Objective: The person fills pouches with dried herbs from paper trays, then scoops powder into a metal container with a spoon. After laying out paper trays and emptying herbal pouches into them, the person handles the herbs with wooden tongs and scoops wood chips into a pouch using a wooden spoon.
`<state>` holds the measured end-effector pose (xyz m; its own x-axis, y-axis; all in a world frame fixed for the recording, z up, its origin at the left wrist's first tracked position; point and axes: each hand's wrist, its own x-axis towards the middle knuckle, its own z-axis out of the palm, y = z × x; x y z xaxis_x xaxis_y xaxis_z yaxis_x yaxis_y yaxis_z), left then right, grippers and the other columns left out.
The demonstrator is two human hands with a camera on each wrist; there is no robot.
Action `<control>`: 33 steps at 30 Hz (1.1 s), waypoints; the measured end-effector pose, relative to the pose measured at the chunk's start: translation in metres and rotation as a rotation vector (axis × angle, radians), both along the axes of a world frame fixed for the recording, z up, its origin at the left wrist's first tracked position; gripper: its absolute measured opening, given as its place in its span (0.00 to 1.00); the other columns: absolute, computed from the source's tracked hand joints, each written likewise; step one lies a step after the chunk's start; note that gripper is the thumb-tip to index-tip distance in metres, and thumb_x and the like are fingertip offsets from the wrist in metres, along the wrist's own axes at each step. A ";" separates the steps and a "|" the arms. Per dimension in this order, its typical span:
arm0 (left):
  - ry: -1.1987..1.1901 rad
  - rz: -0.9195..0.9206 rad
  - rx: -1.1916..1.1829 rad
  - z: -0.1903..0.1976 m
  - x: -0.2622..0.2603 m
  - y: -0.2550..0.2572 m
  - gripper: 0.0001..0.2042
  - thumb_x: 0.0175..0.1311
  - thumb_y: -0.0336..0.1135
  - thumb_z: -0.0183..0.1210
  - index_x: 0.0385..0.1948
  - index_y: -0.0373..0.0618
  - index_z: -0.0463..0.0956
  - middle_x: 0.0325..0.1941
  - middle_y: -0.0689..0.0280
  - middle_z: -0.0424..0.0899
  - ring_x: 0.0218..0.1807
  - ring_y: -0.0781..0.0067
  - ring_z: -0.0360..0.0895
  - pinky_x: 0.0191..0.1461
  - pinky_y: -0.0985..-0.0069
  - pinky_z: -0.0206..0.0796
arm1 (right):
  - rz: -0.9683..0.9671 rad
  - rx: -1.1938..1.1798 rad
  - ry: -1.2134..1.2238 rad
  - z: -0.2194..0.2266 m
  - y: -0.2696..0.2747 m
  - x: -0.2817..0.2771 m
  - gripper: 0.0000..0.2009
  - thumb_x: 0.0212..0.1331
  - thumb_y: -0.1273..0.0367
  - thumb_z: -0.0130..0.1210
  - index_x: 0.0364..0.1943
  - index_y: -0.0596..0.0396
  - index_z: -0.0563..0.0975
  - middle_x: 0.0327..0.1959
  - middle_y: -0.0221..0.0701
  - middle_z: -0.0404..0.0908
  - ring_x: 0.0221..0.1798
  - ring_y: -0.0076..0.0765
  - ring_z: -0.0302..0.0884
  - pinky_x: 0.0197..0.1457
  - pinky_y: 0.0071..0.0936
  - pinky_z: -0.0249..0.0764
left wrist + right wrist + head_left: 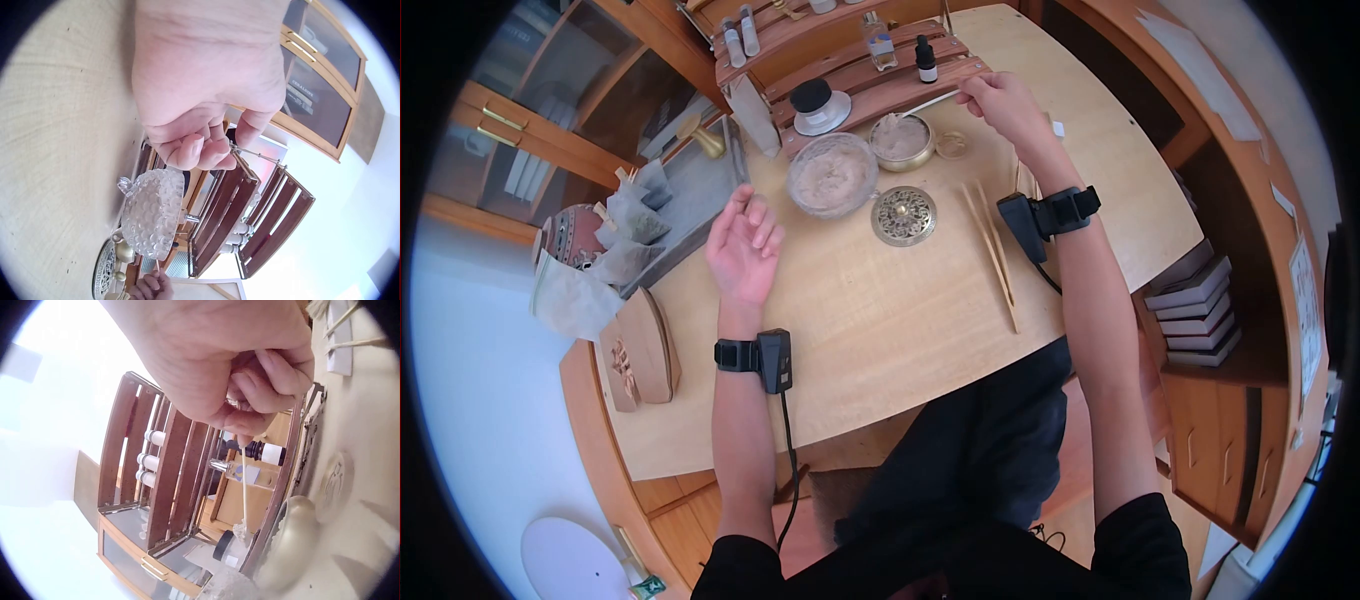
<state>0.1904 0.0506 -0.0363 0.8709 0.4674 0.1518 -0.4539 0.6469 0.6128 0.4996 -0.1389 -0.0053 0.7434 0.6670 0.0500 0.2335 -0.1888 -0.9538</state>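
Note:
My right hand (998, 105) pinches a slim pale stick (245, 487) between thumb and fingertips, above the table's far side. The stick's far end carries a clump of pinkish-grey powder (239, 530), over a brass bowl (905, 160) holding similar powder. Left of it stands a bumpy clear glass bowl (150, 215), also filled with powder. A pierced brass lid (903, 216) lies in front of both bowls. My left hand (745, 240) hovers left of the glass bowl, fingers loosely curled and holding nothing.
Wooden tongs (992, 255) lie on the right. Behind the bowls, a slatted wooden rack (850, 80) bears a dropper bottle (925, 60), a glass bottle (879, 42) and a black-lidded jar (815, 105). Filled pouches (630, 225) and a brown case (640, 350) are at left.

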 end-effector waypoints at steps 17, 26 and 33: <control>0.001 0.006 0.016 -0.001 0.000 0.001 0.14 0.72 0.36 0.45 0.51 0.37 0.69 0.31 0.66 0.65 0.27 0.77 0.61 0.28 0.79 0.55 | 0.279 0.158 -0.458 0.008 0.016 -0.046 0.16 0.69 0.60 0.52 0.34 0.60 0.81 0.17 0.23 0.69 0.23 0.17 0.65 0.27 0.22 0.62; -0.011 -0.004 0.008 -0.002 0.001 0.001 0.14 0.71 0.36 0.45 0.51 0.37 0.69 0.31 0.66 0.65 0.27 0.78 0.61 0.28 0.80 0.54 | 0.077 0.253 -0.405 0.010 0.008 -0.016 0.16 0.65 0.60 0.52 0.35 0.61 0.81 0.17 0.35 0.73 0.22 0.30 0.69 0.30 0.29 0.69; 0.018 0.022 0.005 -0.002 0.001 0.001 0.13 0.71 0.37 0.47 0.49 0.39 0.71 0.30 0.66 0.69 0.25 0.78 0.62 0.27 0.80 0.56 | -0.007 -0.051 -0.482 -0.005 -0.002 0.011 0.15 0.55 0.61 0.53 0.30 0.60 0.83 0.19 0.37 0.78 0.24 0.33 0.75 0.34 0.31 0.72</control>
<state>0.1918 0.0517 -0.0383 0.8629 0.4859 0.1386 -0.4572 0.6339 0.6239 0.5101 -0.1411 -0.0101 0.6479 0.6729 0.3571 0.6451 -0.2352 -0.7270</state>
